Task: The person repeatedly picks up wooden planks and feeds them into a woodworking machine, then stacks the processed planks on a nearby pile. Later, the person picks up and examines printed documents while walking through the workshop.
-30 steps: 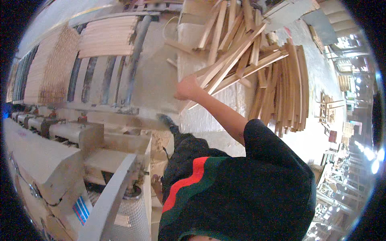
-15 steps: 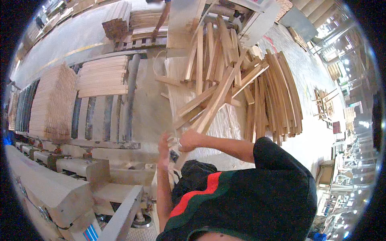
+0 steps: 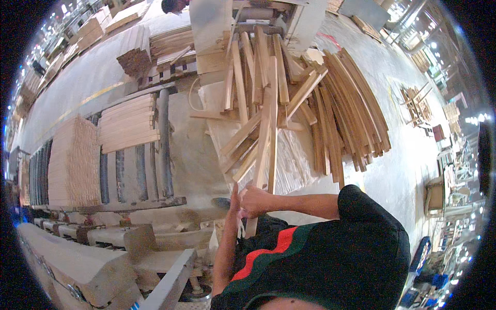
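My right hand (image 3: 257,200) is closed around a long wooden strip (image 3: 264,150). The strip's near end comes out below the fist, close to my body, and its far part reaches over the heap. Right beside that fist is my left hand (image 3: 235,202), seen edge-on with a digit stretched upward; some of its fingers are hidden or blurred. Ahead lies a loose heap of wooden strips (image 3: 243,80), crossing one another at many angles. Another strip (image 3: 273,155) runs close alongside the held one.
Curved by the lens, a row of darker strips (image 3: 356,108) lies to the right of the heap. At left, a roller conveyor (image 3: 165,144) carries a tall wood stack (image 3: 75,165) and a lower layer (image 3: 129,124). A machine (image 3: 88,263) stands at lower left. Another person's head (image 3: 174,5) shows at the top.
My view has shifted. The held strip has swung to point more straight ahead, its far end moving left. My left hand has come closer against my right hand.
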The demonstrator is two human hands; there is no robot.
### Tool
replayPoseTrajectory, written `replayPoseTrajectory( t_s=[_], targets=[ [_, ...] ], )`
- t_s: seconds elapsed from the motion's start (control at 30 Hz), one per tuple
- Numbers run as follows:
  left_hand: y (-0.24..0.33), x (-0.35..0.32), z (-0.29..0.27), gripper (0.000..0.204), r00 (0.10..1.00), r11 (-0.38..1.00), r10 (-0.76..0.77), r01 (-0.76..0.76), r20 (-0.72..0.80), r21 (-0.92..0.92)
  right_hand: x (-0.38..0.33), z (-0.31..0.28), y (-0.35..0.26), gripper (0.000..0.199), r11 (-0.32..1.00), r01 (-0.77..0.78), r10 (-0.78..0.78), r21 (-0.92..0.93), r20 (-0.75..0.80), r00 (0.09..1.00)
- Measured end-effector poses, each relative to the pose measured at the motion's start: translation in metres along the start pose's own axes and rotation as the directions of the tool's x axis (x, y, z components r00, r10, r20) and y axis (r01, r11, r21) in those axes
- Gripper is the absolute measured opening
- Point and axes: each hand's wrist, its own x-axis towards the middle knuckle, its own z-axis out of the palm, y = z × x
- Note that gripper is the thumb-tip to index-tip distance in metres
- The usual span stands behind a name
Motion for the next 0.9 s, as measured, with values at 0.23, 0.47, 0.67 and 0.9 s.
replayPoseTrajectory(
  t_s=[0.23,0.47,0.67,0.9],
  targets=[
    [0.013,0.025,0.034,0.062,0.993,0.988,0.085,-0.095,0.084,0.125,-0.019,0.000,0.005,0.035,0.985,0.172,-0.165,0.019,-0.189,0.968],
    [0.008,0.057,0.084,0.062,0.869,0.742,0.458,-0.490,0.187,0.458,-0.067,-0.075,0.050,0.034,0.993,0.030,-0.047,-0.116,-0.144,0.988],
    [-0.003,0.065,0.100,0.053,0.937,0.934,0.334,-0.315,-0.103,0.169,-0.149,-0.088,0.139,0.032,0.909,-0.206,0.235,-0.363,0.039,0.971],
    [0.049,0.070,0.117,0.049,0.939,0.948,0.305,-0.283,-0.163,0.144,-0.224,-0.062,0.235,0.035,0.828,-0.192,0.341,-0.527,0.202,0.918]
  ],
)
